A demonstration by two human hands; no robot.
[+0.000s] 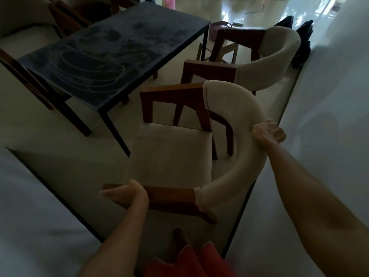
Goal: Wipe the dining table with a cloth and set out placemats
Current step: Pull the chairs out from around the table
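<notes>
The dark dining table (111, 47) stands at the upper left, its top streaked with curved smears. In front of me is a wooden chair (173, 152) with a cream seat and a curved cream backrest. My left hand (129, 191) grips the near wooden armrest. My right hand (267, 131) grips the padded backrest from behind. No cloth or placemat shows in this view.
A second matching chair (255, 62) stands beyond the first, beside the table's far corner. Other chairs (30, 35) sit at the table's left side. A white wall (329, 116) runs close on the right. A purple basket (219, 27) lies on the floor farther back.
</notes>
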